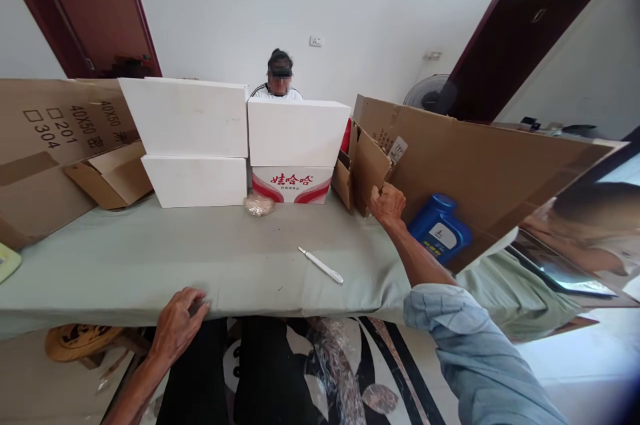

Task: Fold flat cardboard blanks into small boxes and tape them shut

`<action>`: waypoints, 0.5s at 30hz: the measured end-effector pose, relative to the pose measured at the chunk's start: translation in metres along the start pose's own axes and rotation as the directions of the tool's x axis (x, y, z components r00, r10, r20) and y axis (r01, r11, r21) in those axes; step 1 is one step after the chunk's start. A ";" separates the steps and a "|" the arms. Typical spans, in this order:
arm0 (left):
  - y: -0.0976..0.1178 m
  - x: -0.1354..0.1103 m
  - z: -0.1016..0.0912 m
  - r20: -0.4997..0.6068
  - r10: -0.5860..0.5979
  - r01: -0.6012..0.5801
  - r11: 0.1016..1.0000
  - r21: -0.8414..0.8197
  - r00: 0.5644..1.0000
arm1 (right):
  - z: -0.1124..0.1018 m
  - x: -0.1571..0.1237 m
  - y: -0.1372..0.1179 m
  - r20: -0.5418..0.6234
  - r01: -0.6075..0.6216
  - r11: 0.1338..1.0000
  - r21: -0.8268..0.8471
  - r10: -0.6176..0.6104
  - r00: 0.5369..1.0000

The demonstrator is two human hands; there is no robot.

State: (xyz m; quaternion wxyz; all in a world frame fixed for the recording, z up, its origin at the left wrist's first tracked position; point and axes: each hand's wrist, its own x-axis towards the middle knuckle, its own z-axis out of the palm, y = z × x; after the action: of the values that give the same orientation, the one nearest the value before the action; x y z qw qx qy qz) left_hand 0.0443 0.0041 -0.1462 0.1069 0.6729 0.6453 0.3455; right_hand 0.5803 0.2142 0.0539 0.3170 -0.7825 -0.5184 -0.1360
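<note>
At the right of the table, my right hand point(389, 204) is closed on the edge of a brown cardboard box point(369, 168) that stands upright with its flaps partly open. Just beside my forearm is a blue plastic bottle point(441, 228) with a white label, leaning against a large cardboard panel point(465, 158). My left hand point(181, 322) rests at the table's front edge, fingers loosely bent and thumb apart, with nothing in it. Between my hands, nearer the right, lies a white-handled scalpel-like knife point(323, 266) on the cloth.
White boxes point(187, 118) are stacked at the back, beside a red-and-white printed carton point(293, 185). A clear plastic-wrapped bundle point(259, 204) lies before them. Brown cardboard point(45, 145) stands at left. One person point(278, 75) sits behind the boxes; another point(595, 225) is at far right.
</note>
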 end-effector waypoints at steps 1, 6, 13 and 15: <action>-0.002 -0.001 0.002 -0.010 0.007 -0.007 1.000 -0.001 1.000 | 0.008 0.005 -0.003 0.018 -0.020 1.000 -0.003 0.020 1.000; -0.008 -0.007 0.009 -0.045 0.019 -0.019 1.000 0.007 0.999 | 0.042 0.015 -0.010 0.116 -0.132 0.991 -0.008 0.132 0.984; 0.000 -0.005 0.005 -0.055 0.056 -0.058 0.998 -0.022 0.997 | 0.039 -0.017 -0.008 0.152 -0.154 0.983 0.097 0.139 0.979; 0.008 -0.004 0.003 -0.064 0.041 -0.044 0.998 -0.040 0.997 | 0.029 -0.034 -0.021 0.129 -0.137 0.978 0.159 0.117 0.985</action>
State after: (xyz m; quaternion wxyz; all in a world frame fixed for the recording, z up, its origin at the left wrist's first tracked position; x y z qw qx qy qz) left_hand 0.0531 -0.0001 -0.1454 0.0927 0.6728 0.6268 0.3820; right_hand 0.5440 0.2140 0.0206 0.3583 -0.7913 -0.4948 -0.0244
